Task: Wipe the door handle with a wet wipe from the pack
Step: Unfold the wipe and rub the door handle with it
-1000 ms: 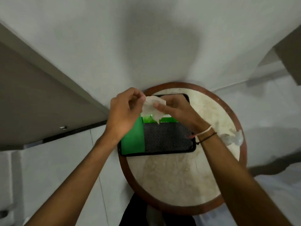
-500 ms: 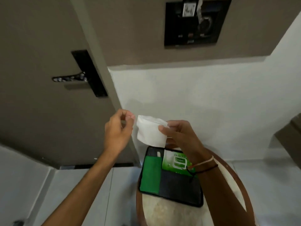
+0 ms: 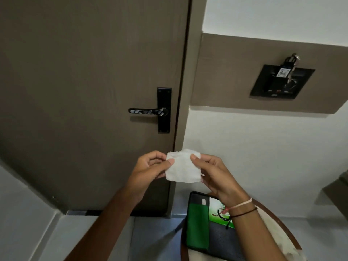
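Note:
A white wet wipe (image 3: 183, 167) is stretched flat between my two hands in front of the door. My left hand (image 3: 148, 167) pinches its left edge and my right hand (image 3: 214, 173) grips its right edge. The black lever door handle (image 3: 147, 111) sits on a black plate on the brown door (image 3: 84, 91), above and to the left of the wipe, with a clear gap between them. The green and white wipe pack (image 3: 219, 211) lies in a black tray (image 3: 194, 196) under my right wrist, partly hidden by it.
The tray rests on a round table with a wooden rim (image 3: 282, 226) at lower right; a green cloth (image 3: 197, 226) lies in the tray. A black wall panel with a key card (image 3: 282, 81) hangs right of the door frame. Grey floor lies below.
My view has swung up from the table to the door. Both hands lifted the wipe off the pack and spread it; my left hand now holds its left edge.

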`<state>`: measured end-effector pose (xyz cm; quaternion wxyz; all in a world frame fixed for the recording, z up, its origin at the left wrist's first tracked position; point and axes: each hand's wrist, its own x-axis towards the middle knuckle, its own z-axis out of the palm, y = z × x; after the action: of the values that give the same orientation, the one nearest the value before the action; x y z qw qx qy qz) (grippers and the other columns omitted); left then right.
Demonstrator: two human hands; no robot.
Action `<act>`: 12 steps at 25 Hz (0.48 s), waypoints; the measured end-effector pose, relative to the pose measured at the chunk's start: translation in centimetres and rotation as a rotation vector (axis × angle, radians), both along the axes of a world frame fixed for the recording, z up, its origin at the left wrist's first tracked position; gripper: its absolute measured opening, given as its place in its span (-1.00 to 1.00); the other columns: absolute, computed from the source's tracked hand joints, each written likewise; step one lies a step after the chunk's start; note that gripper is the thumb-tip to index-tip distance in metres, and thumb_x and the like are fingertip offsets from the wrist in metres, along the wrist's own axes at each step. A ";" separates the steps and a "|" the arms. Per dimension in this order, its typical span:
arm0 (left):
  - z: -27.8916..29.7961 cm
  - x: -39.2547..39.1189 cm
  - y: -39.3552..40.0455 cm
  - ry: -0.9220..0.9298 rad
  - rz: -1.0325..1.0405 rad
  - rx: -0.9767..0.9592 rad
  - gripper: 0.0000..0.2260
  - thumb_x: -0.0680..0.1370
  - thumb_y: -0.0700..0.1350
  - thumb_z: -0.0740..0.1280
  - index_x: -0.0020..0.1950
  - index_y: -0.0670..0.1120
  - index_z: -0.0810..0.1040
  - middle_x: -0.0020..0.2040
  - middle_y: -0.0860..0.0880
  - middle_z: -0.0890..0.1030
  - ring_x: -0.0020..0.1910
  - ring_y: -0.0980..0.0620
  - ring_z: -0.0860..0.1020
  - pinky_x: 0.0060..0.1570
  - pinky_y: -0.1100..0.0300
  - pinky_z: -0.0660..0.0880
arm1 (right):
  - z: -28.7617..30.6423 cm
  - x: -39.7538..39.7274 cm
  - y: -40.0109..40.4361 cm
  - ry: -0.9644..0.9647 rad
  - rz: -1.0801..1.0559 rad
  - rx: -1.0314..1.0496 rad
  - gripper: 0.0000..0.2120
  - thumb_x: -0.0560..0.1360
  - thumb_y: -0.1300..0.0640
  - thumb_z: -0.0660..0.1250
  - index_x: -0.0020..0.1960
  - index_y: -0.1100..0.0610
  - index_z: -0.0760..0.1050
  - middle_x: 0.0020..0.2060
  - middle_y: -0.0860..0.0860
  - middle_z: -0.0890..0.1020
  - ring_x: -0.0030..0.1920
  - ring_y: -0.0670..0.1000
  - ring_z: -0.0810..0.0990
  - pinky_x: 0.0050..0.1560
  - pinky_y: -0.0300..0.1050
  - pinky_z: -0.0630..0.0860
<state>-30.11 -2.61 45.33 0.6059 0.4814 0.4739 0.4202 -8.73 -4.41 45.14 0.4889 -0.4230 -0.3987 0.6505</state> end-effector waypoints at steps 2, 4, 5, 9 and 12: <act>0.3 -2.7 0.7 -0.069 -0.066 -0.017 -0.91 0.56 -0.22 0.48 -0.08 -0.16 0.59 0.09 -0.30 0.73 0.13 -0.19 0.72 0.04 -0.01 0.70 | 0.0 -2.7 0.1 0.140 -0.035 -0.065 -0.65 0.58 0.06 0.38 0.28 0.24 0.64 0.18 0.21 0.72 0.16 0.11 0.74 -0.01 -0.10 0.70; 0.7 -4.1 1.2 -0.082 -0.087 0.018 -0.86 0.55 -0.25 0.50 -0.13 -0.13 0.56 0.03 -0.35 0.72 0.09 -0.18 0.73 -0.15 0.14 0.71 | 0.1 -5.0 -0.2 0.323 -0.071 -0.155 -0.59 0.59 0.09 0.36 0.36 0.29 0.56 0.24 0.26 0.68 0.18 0.17 0.72 0.00 -0.01 0.71; 0.9 -4.4 1.3 -0.078 -0.067 0.038 -0.84 0.54 -0.27 0.51 -0.14 -0.13 0.55 0.00 -0.37 0.71 0.05 -0.17 0.73 -0.21 0.17 0.70 | 0.0 -5.8 -0.4 0.406 -0.095 -0.201 -0.56 0.59 0.09 0.36 0.40 0.29 0.51 0.26 0.28 0.67 0.18 0.20 0.72 0.00 0.05 0.72; 1.9 -5.3 1.5 -0.066 0.004 0.094 -0.84 0.49 -0.35 0.53 -0.09 -0.20 0.57 -0.20 -0.22 0.76 -0.17 -0.01 0.77 -0.35 0.27 0.65 | 0.6 -7.7 -0.6 0.542 -0.180 -0.262 -0.52 0.53 0.12 0.45 0.38 0.31 0.50 0.25 0.33 0.65 0.14 0.25 0.73 -0.04 0.06 0.72; 2.5 -5.4 2.0 -0.032 0.004 0.145 -0.86 0.50 -0.35 0.53 -0.04 -0.28 0.59 -0.30 -0.09 0.74 -0.27 0.06 0.74 -0.39 0.31 0.61 | 1.2 -8.2 -0.4 0.515 -0.109 -0.264 -0.64 0.50 0.30 0.45 0.28 0.37 0.59 0.24 0.36 0.65 0.15 0.27 0.73 -0.05 0.03 0.72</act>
<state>-35.49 -0.60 47.84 0.5759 0.5164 0.4334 0.4624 -16.95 -4.84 46.33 0.5491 -0.3245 -0.1501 0.7554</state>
